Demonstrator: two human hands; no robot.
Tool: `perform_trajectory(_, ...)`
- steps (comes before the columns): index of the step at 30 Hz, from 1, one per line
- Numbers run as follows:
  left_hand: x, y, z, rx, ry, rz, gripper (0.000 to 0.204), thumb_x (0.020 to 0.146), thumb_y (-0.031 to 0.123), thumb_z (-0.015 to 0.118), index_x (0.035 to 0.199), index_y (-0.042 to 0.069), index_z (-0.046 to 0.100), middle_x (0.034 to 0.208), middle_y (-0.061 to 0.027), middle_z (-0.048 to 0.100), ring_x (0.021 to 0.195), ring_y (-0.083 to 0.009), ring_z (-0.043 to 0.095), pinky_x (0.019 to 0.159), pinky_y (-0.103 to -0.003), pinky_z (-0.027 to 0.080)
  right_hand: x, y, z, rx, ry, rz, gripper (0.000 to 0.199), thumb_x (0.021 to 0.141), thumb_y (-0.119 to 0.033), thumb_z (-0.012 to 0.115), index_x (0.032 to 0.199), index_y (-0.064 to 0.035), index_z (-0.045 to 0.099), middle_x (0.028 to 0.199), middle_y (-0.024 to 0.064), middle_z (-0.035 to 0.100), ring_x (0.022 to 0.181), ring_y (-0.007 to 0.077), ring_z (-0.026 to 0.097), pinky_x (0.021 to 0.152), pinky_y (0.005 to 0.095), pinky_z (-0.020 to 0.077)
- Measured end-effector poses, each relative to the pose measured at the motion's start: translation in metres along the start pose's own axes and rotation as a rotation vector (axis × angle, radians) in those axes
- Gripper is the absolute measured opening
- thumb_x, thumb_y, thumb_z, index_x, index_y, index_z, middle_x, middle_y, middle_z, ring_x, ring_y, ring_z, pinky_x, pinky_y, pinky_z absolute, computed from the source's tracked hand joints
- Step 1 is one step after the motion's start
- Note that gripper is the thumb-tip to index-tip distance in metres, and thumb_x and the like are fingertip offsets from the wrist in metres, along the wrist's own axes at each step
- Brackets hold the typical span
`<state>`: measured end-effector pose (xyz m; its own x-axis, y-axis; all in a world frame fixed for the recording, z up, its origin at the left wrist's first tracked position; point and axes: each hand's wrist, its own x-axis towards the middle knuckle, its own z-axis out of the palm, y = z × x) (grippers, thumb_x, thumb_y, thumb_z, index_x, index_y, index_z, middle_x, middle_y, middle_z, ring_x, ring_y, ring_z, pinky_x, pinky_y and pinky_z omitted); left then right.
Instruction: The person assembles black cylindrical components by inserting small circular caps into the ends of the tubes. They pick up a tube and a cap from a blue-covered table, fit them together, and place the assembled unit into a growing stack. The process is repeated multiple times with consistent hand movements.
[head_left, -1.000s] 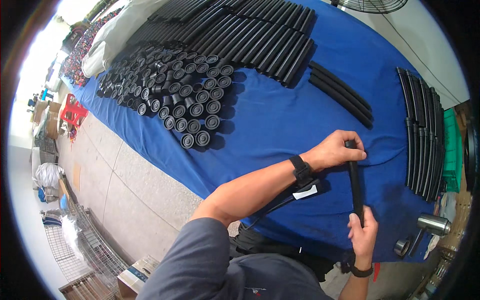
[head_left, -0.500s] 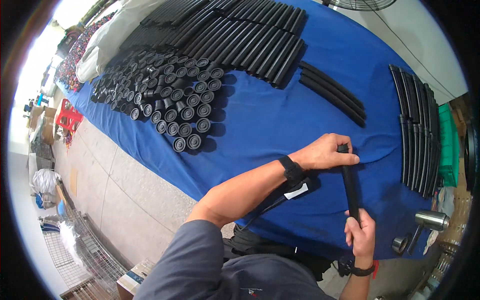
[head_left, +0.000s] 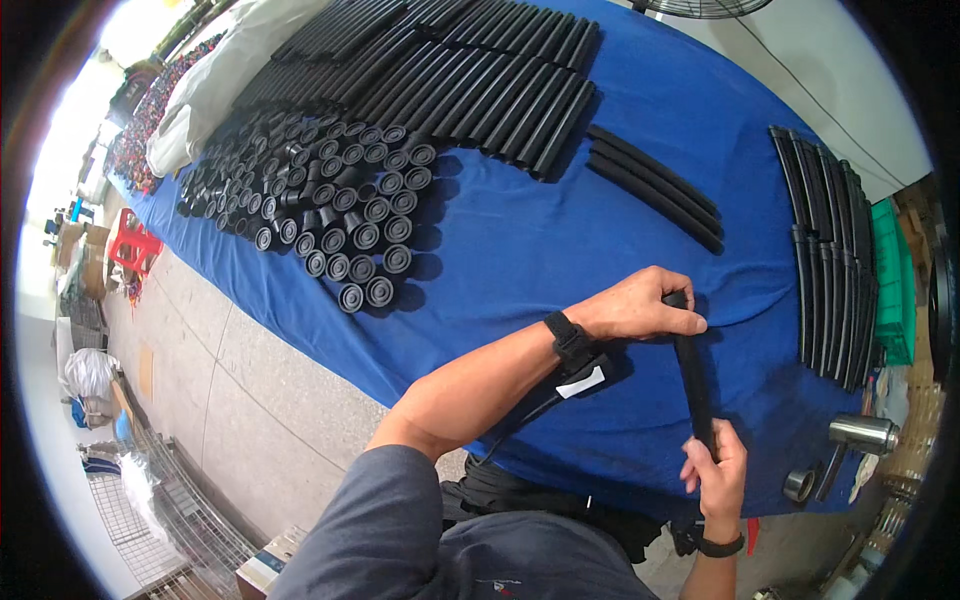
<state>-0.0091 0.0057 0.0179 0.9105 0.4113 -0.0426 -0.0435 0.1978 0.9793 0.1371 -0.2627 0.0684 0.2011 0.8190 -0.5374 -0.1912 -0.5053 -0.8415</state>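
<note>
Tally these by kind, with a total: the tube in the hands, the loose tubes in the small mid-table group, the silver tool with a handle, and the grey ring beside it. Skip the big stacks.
Held tube: 1
Loose tubes: 3
Silver tool: 1
Grey ring: 1
Total: 6

Left of the blue-covered tabletop (head_left: 520, 230) lies pale grey floor (head_left: 270, 370), with a red stool (head_left: 131, 243) near the tabletop's far-left side and a wire rack (head_left: 180, 490) well apart from it. Beyond the tabletop's right edge stands a white wall (head_left: 815, 90); bright light (head_left: 138, 32) glares past its far-left end.
</note>
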Motion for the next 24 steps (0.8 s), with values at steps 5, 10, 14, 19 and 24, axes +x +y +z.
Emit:
perform_trajectory(5,-0.001,-0.001,0.003,-0.107,-0.075,0.020,0.032,0.090,0.035,0.079,0.089,0.006,0.065,0.061,0.0057,0.051,0.049,-0.0047,0.046,0.044,-0.024,0.031,-0.001,0.000,-0.003,0.470,-0.222,0.165,0.032,0.101,-0.018,0.063,0.121,0.0058,0.058,0.074,0.0137,0.066,0.049,0.0115,0.056,0.041,0.0236,0.0415)
perform_trajectory(10,-0.001,0.000,0.003,-0.095,-0.038,-0.023,0.030,0.090,0.032,0.079,0.089,0.005,0.065,0.060,0.0050,0.053,0.048,-0.0043,0.046,0.042,-0.024,0.031,0.001,0.004,-0.001,-0.501,0.165,-0.214,0.031,0.101,-0.019,0.062,0.119,0.0060,0.058,0.075,0.0141,0.067,0.050,0.0141,0.059,0.043,0.0237,0.0443)
perform_trajectory(14,-0.006,-0.005,0.002,-0.192,-0.092,0.057,0.029,0.091,0.031,0.078,0.089,0.005,0.065,0.061,0.0047,0.053,0.047,-0.0046,0.045,0.042,-0.024,0.031,-0.005,-0.013,-0.001,0.257,-0.200,0.084,0.044,0.104,-0.034,0.058,0.120,0.0067,0.058,0.076,0.0185,0.067,0.049,0.0165,0.060,0.041,0.0247,0.0445)
perform_trajectory(19,-0.008,0.005,0.001,-0.126,-0.045,-0.022,0.030,0.092,0.033,0.077,0.093,0.006,0.065,0.062,0.0041,0.053,0.049,-0.0050,0.045,0.043,-0.024,0.030,-0.001,-0.003,0.000,-0.334,0.155,-0.016,0.034,0.101,-0.028,0.067,0.117,0.0021,0.063,0.074,0.0125,0.069,0.052,0.0168,0.061,0.045,0.0280,0.0464)
perform_trajectory(24,-0.004,0.005,0.002,-0.089,0.053,-0.083,0.026,0.091,0.030,0.075,0.097,0.008,0.063,0.069,0.0039,0.052,0.051,-0.0043,0.042,0.043,-0.023,0.029,0.009,-0.021,0.002,-0.732,0.210,-0.274,0.028,0.097,-0.020,0.072,0.116,-0.0005,0.065,0.081,0.0123,0.069,0.069,0.0196,0.066,0.063,0.0339,0.0511)
